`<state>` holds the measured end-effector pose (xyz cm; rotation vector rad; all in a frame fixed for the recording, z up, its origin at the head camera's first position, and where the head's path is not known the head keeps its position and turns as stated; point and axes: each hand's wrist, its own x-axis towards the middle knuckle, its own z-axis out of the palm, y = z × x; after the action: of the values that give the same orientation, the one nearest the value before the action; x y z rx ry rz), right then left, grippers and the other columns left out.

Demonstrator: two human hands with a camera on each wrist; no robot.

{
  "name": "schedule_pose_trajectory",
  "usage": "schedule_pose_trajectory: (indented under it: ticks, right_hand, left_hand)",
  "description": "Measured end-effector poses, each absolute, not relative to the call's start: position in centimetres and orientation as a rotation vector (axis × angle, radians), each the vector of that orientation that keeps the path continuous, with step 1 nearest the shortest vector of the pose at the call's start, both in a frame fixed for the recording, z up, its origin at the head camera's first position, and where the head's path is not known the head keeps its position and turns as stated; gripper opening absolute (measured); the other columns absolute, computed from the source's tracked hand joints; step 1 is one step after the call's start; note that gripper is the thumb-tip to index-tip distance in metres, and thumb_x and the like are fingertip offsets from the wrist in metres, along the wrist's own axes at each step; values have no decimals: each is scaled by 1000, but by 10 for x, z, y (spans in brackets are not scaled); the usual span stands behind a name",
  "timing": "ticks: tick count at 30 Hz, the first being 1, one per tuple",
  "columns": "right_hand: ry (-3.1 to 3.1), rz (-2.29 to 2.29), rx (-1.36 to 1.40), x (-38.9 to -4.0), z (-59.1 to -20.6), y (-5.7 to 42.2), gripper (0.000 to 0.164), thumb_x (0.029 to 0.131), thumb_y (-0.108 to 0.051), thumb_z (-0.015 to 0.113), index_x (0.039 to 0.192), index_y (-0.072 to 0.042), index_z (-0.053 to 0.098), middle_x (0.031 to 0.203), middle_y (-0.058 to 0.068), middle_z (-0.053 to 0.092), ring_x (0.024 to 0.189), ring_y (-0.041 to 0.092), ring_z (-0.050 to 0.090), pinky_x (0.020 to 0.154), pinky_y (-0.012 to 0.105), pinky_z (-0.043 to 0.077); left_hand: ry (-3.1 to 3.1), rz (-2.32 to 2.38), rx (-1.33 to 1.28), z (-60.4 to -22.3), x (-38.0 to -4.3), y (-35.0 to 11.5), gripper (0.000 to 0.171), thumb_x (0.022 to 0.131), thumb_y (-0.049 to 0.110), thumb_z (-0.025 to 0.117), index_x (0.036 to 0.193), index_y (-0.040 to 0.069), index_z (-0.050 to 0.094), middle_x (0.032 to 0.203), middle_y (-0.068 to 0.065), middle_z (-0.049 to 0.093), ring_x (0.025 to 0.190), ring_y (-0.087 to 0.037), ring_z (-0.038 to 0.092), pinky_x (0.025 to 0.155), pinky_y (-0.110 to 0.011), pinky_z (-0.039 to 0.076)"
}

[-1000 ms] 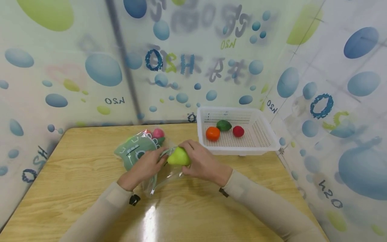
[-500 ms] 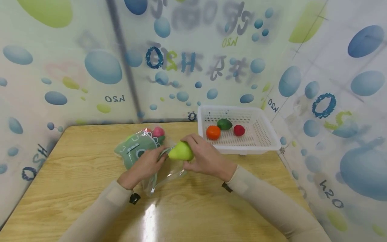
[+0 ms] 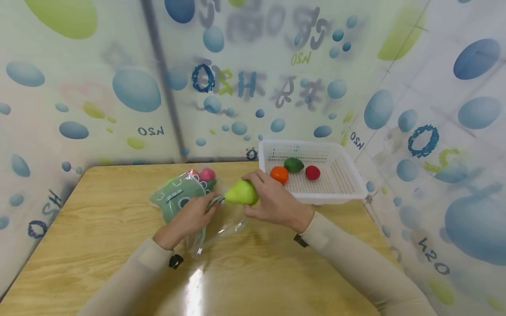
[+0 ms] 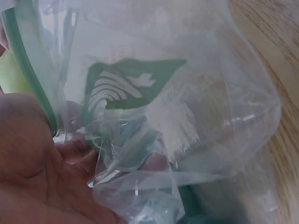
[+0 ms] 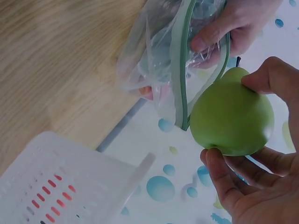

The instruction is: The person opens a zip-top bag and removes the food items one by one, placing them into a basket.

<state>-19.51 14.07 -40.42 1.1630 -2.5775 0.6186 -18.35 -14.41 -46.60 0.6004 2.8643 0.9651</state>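
Observation:
A green pear (image 3: pixel 242 193) is pinched between the thumb and fingers of my right hand (image 3: pixel 278 204), its stem pointing left at the mouth of a zip bag (image 3: pixel 171 202). The bag is clear plastic with a green cartoon face and lies on the table, several toy-like fruits showing inside at its far end, one of them pink (image 3: pixel 207 174). My left hand (image 3: pixel 193 215) grips the bag by its mouth, thumb inside in the right wrist view. There, the green zip strip (image 5: pixel 180 70) stands spread beside the pear (image 5: pixel 231 114).
Behind my right hand stands a white perforated basket (image 3: pixel 324 197) holding an orange fruit (image 3: pixel 279 175), a dark green one (image 3: pixel 294 165) and a red one (image 3: pixel 312 172). The wooden table (image 3: pixel 99 245) meets a patterned wall at the back.
My right hand has drawn the pear slightly up and to the right, away from the left hand. The left hand keeps its grip on the bag, almost still.

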Motion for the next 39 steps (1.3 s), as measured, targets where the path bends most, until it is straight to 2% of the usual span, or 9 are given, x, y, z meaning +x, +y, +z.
schedule_pose_trajectory:
  ticks: [5, 13, 16, 21, 32, 39]
  right_hand:
    - [-2593, 630, 1140, -201, -400, 146, 67, 91, -19, 92, 148, -2, 63, 139, 13, 71, 109, 22, 71, 99, 34, 69]
    - [-2630, 629, 1100, -213, -398, 155, 68, 93, -19, 90, 152, 0, 61, 141, 15, 69, 112, 24, 71, 102, 36, 68]
    - [-2624, 628, 1082, -217, -398, 158, 70, 92, -19, 91, 153, 2, 61, 141, 17, 70, 113, 26, 72, 102, 39, 68]
    - [-2626, 636, 1036, -222, -396, 164, 73, 92, -19, 91, 154, 3, 60, 142, 19, 70, 114, 29, 73, 101, 43, 69]
    - [-2679, 614, 959, -235, -390, 183, 68, 96, -19, 88, 156, -1, 63, 142, 21, 68, 108, 31, 71, 97, 47, 70]
    - [-2753, 635, 889, -249, -388, 198, 65, 99, -18, 83, 158, -2, 62, 147, 24, 64, 111, 35, 70, 100, 52, 67]
  left_hand:
    - [2871, 971, 606, -465, -182, -145, 33, 122, 20, 61, 147, 2, 72, 83, 0, 65, 70, -12, 56, 65, -31, 50]
    - [2877, 956, 604, -463, -181, -146, 39, 121, 20, 61, 154, -1, 68, 87, -2, 70, 71, -12, 58, 70, -33, 53]
    - [2867, 960, 602, -463, -180, -147, 41, 122, 21, 61, 155, -2, 67, 85, -1, 68, 70, -12, 57, 67, -31, 51]
    - [2859, 972, 596, -461, -180, -147, 41, 122, 21, 61, 155, -2, 67, 82, 0, 65, 68, -11, 55, 63, -30, 49]
    - [2870, 966, 596, -460, -177, -149, 39, 121, 21, 63, 153, 0, 70, 83, 1, 65, 69, -10, 55, 67, -31, 50]
    - [2860, 973, 586, -459, -176, -150, 39, 121, 22, 63, 153, 1, 70, 81, 1, 63, 68, -11, 54, 65, -31, 48]
